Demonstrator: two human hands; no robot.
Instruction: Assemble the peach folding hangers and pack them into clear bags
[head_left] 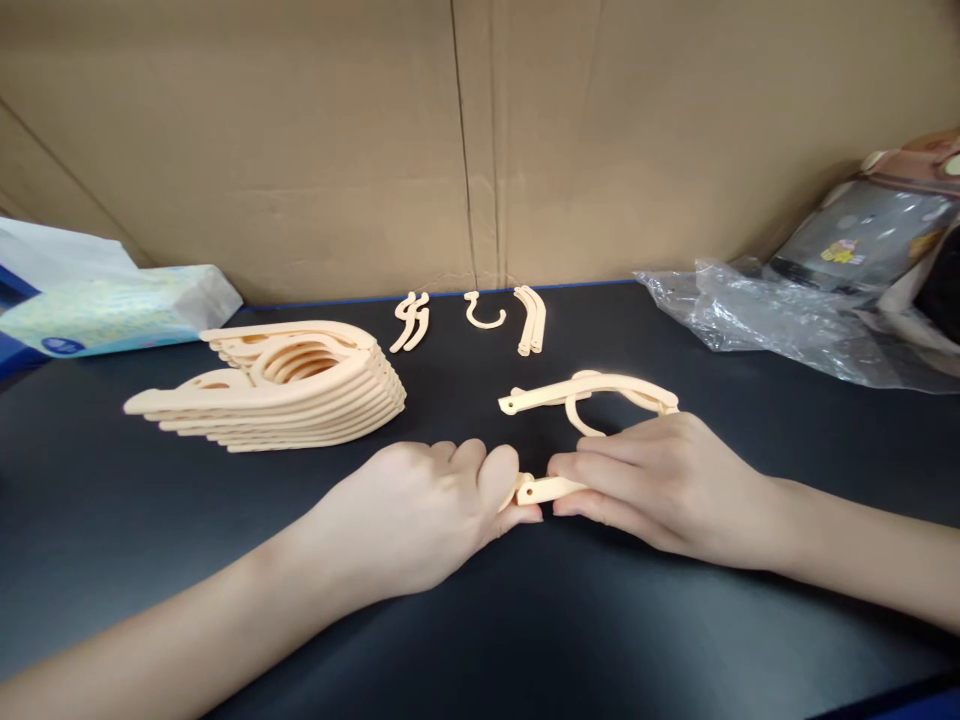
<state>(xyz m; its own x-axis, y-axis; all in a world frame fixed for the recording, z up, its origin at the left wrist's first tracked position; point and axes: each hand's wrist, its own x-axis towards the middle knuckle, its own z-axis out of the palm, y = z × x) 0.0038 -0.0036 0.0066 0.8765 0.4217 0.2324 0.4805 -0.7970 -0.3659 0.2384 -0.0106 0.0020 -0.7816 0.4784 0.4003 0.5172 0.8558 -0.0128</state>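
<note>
A cream plastic folding clothes hanger [619, 383] lies partly under my right hand [690, 490], whose fingers pinch its near arm [544, 489]. Its curved hook and far arm show beyond the knuckles. My left hand [427, 510] is closed, with thumb and forefinger on a small cream hanger arm piece [513, 492] that meets the end of the near arm. Most of that piece is hidden in my left fingers. To the left stands a stack of folded cream hangers [315, 400].
Along the table's back edge lie loose curved pieces [411, 322], a hook [484, 316] and straighter arm pieces [531, 322]. A tissue pack [127, 305] sits back left. Crumpled clear plastic [772, 320] and a bottle [862, 230] are at right. A cardboard wall [300, 150] rises behind.
</note>
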